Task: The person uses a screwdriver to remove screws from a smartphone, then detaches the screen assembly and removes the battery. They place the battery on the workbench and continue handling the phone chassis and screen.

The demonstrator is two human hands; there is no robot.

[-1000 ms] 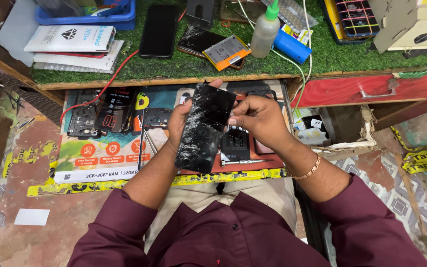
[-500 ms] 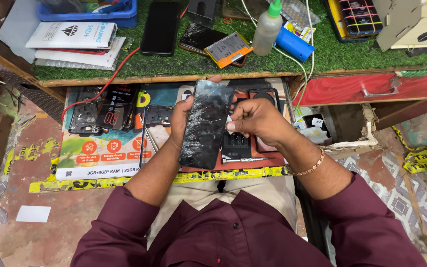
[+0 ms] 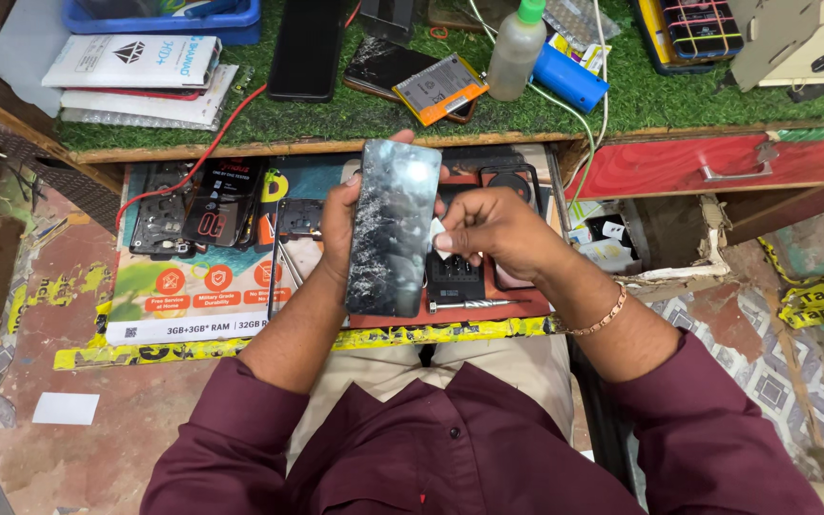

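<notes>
My left hand (image 3: 338,224) grips a phone (image 3: 393,229) with a shiny, cracked dark face, held upright and tilted over an open drawer (image 3: 240,248). My right hand (image 3: 488,234) sits just right of the phone's edge, pinching a small white scrap (image 3: 437,232) between thumb and fingers. A gold bracelet (image 3: 603,315) circles my right wrist. Both sleeves are maroon.
The drawer holds phone frames (image 3: 159,215), dark parts and a screwdriver (image 3: 474,305). On the green turf bench behind lie a black phone (image 3: 305,48), a cracked phone (image 3: 383,62), a battery (image 3: 441,88), a green-capped squeeze bottle (image 3: 515,46), a blue cylinder (image 3: 569,76), white boxes (image 3: 135,62) and a red drawer front (image 3: 717,162).
The phone has turned more upright and its face now catches the light. My right hand slid from the phone's face to its right edge, with a white scrap now between the fingers.
</notes>
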